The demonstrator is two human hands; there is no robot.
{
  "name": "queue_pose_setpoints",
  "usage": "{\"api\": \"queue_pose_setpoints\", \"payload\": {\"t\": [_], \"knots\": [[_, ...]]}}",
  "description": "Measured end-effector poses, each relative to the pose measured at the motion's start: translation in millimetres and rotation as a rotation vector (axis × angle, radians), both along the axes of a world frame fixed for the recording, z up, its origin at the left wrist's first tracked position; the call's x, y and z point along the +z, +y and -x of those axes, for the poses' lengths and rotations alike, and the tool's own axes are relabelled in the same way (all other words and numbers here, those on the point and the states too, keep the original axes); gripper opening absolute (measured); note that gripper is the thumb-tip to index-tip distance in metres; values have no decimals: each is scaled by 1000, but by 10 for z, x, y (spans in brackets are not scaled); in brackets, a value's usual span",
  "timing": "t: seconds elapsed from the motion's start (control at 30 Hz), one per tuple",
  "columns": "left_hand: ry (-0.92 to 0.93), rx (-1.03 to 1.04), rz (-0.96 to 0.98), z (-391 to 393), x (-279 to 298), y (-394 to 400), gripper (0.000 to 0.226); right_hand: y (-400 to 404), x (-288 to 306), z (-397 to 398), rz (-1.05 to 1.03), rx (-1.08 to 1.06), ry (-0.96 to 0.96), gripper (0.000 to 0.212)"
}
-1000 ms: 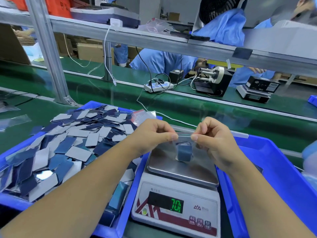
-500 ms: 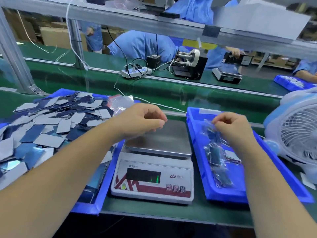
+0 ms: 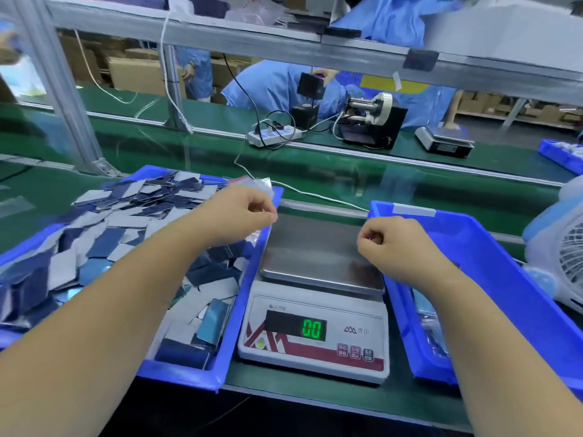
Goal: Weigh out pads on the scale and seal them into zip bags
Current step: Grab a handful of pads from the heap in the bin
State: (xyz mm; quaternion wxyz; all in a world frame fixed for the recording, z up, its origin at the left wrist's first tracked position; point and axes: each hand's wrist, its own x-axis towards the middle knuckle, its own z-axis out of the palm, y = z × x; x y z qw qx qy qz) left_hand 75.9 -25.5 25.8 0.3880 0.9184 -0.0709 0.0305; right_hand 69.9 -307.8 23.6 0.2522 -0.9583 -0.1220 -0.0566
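Note:
The scale (image 3: 315,335) stands between two blue trays; its steel platter (image 3: 318,247) is bare and the display reads 0.0. The left tray (image 3: 233,326) holds several loose blue and grey pads (image 3: 126,234). A small stack of clear zip bags (image 3: 252,184) lies at its far right corner. My left hand (image 3: 239,216) hovers just in front of that stack, fingers curled, and seems to pinch a clear zip bag (image 3: 262,233). My right hand (image 3: 400,244) is a loose fist holding nothing, over the left rim of the right tray (image 3: 492,247). Sealed filled bags (image 3: 432,329) lie inside it.
A white and blue fan (image 3: 561,257) stands right of the right tray. Behind the trays runs a green conveyor belt (image 3: 347,175) with a white cable across it. A power strip (image 3: 273,135), a dispenser machine (image 3: 372,121) and another scale (image 3: 443,141) sit beyond; people in blue coats work there.
The filled bag left the scale and my right hand put it in the right tray, then drew back as a fist. The display dropped from 70.1 to 0.0. My left hand moved toward the bag stack.

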Motion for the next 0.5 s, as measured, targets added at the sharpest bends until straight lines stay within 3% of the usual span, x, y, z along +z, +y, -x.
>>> {"api": "queue_pose_setpoints", "payload": {"t": [0.17, 0.27, 0.5], "knots": [[-94, 211, -43, -64, 14, 452, 24, 499, 20, -94, 68, 156, -35, 18], [-118, 328, 44, -77, -126, 590, 32, 764, 30, -183, 100, 214, -62, 16], [-88, 366, 152, -99, -243, 651, 36, 1412, 13, -414, 309, 352, -13, 12]]}}
